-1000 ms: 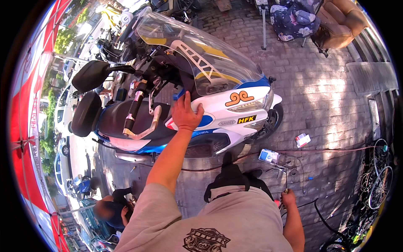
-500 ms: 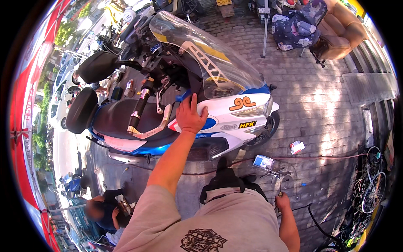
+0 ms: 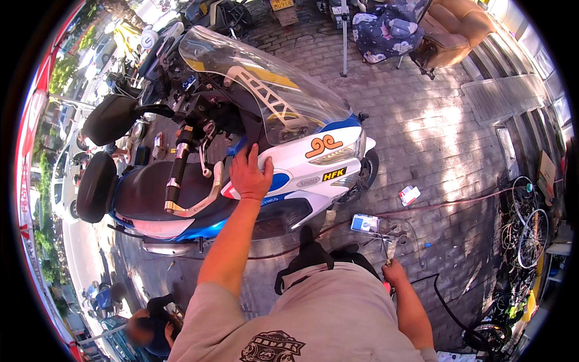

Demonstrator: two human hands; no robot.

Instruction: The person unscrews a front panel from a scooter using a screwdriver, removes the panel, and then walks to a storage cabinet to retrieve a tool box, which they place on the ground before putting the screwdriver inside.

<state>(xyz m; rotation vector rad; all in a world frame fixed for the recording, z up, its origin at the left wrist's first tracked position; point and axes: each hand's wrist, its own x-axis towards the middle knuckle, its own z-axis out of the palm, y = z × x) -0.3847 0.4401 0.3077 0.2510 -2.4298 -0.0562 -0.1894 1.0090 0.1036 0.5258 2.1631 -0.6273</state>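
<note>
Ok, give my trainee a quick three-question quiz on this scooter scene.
1. True or false: the left hand lies flat on the scooter fairing.
2. Where is the right hand? A) on the handlebar grip B) low by the person's right side C) on the windscreen
3. What lies on the paving right of the front wheel?

Key: 1 true. 2 B; what it holds is too small to tell. 3 A small red and white box, with a blue and white box nearer the person.
</note>
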